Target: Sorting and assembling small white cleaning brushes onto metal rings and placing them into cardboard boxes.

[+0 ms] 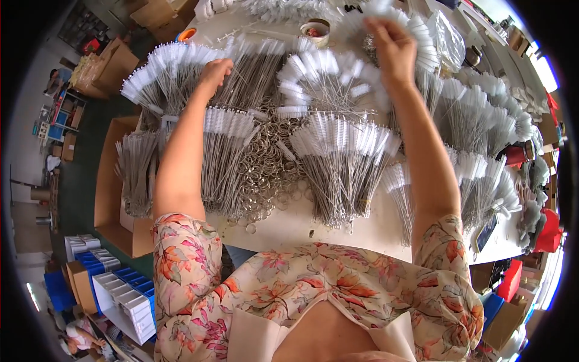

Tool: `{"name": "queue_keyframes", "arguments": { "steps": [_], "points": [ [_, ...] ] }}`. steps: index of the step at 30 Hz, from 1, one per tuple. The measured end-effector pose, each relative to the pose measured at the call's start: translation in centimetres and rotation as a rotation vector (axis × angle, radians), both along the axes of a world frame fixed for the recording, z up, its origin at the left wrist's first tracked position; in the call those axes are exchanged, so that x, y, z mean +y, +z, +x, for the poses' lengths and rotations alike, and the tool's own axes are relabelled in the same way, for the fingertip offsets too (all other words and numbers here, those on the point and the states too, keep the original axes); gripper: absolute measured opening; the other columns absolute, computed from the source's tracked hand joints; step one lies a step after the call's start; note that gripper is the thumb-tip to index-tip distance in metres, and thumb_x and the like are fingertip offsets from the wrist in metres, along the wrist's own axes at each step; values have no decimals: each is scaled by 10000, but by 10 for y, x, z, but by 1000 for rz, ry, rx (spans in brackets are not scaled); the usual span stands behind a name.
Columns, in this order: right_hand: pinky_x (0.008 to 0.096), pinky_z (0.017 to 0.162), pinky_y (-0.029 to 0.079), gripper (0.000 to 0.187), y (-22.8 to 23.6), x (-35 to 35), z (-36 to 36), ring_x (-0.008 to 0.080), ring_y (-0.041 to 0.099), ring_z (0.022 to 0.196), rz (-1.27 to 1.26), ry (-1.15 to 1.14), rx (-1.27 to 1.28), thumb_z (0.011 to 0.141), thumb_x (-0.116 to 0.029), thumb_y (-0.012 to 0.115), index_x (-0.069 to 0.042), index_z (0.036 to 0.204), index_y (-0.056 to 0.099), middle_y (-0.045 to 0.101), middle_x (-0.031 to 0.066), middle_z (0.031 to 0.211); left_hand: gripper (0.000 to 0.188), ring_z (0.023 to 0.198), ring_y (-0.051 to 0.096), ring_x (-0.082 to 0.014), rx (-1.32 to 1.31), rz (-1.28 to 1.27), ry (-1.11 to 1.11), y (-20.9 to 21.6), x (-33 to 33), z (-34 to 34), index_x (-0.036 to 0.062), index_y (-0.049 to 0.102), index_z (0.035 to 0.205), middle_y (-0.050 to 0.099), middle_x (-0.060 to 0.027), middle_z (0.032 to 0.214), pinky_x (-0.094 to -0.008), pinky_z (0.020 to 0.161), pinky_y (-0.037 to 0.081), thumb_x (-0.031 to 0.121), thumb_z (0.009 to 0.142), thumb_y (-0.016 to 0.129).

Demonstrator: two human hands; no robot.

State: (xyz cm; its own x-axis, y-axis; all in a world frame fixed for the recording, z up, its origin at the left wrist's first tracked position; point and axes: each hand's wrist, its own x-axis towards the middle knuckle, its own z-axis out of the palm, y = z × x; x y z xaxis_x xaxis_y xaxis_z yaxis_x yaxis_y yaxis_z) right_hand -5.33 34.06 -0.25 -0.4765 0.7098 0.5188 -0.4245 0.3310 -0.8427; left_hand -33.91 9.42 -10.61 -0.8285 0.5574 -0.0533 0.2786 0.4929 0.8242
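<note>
My left hand (216, 75) is closed at the far left of the table, above bundles of wire-stemmed white bristle brushes (172, 63). Its fingers are curled together, and what they pinch is too small to make out. Farther right and higher, my right hand (393, 51) is raised over the far brushes (422, 42), its fingers bent and smeared by motion. Whether it holds anything is not clear. Between my arms lie a fanned pile of brushes (325, 72), a nearer brush bundle (344, 157) and a heap of metal split rings (262, 163).
A small round tub (315, 31) and an orange tape roll (186, 35) stand at the back. More brush bundles (482, 120) fill the right side. An open cardboard box (111, 199) adjoins the table's left edge. Blue and white bins (123, 298) sit at lower left.
</note>
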Motion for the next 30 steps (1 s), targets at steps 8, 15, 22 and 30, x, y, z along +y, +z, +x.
{"name": "queue_keyframes", "arguments": {
  "steps": [8, 15, 22, 30],
  "points": [
    [271, 603, 471, 202, 35, 149, 138, 129, 606, 679, 575, -435, -693, 850, -258, 543, -114, 961, 631, 605, 41, 731, 156, 586, 476, -65, 19, 395, 153, -7, -16, -53, 81, 636, 856, 595, -2, 744, -233, 501, 394, 193, 847, 527],
    [378, 753, 504, 344, -32, 199, 224, 267, 636, 849, 277, -630, -1398, 664, -459, 673, -202, 891, 697, 669, 67, 891, 343, 624, 440, -58, 267, 836, -26, 122, 15, 142, -18, 521, 1158, 507, -24, 763, -213, 591, 425, 235, 961, 396],
    [375, 792, 494, 299, -53, 170, 186, 284, 624, 915, 326, -770, -1502, 672, -374, 665, -168, 886, 695, 655, 111, 955, 696, 437, 298, -53, -136, 932, -147, 49, -87, 297, 16, 536, 673, 393, -13, 539, -190, 388, 198, 625, 879, 270],
    [381, 745, 500, 241, -32, 189, 191, 285, 634, 848, 368, -963, -935, 732, -331, 563, -182, 870, 693, 662, 114, 895, 634, 447, 303, -64, -80, 728, 57, -59, -103, 354, -34, 618, 837, 417, -10, 541, -204, 424, 223, 497, 934, 286]
  ]
}}
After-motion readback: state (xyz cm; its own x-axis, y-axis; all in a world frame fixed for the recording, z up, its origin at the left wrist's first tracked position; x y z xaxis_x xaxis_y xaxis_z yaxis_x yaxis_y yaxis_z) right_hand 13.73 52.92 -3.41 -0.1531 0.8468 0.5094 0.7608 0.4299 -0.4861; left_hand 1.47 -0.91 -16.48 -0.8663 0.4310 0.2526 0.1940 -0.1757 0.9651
